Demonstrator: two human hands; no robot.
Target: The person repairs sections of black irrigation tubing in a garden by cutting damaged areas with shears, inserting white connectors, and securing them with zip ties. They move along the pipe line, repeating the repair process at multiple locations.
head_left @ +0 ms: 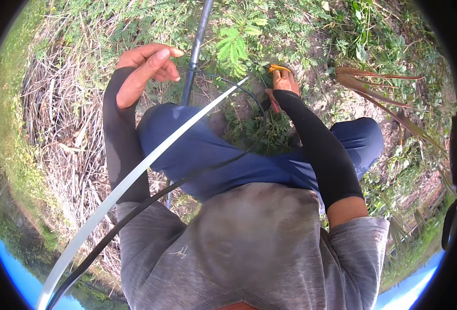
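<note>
My left hand (146,70) is raised over dry stalks, palm turned inward. Its thumb and fingers are apart with nothing between them. Just right of it stands a dark, shiny pole (189,77), which the fingertips do not touch. Low over the ground, my right hand (285,82) is closed around a small hand tool with an orange-yellow part (279,67). A reddish piece shows under the thumb; most of the tool is hidden, so its kind is unclear. A flat white strip (151,159) slants across, its tip ending short of my right hand.
A black cable (187,178) curves from the lower left across my lap and loops to the pole. Dry stalks (73,124) cover the left ground. Green leafy plants (233,46) grow ahead. Long brown, dried leaves (373,90) lie at the right. My blue-trousered legs are folded.
</note>
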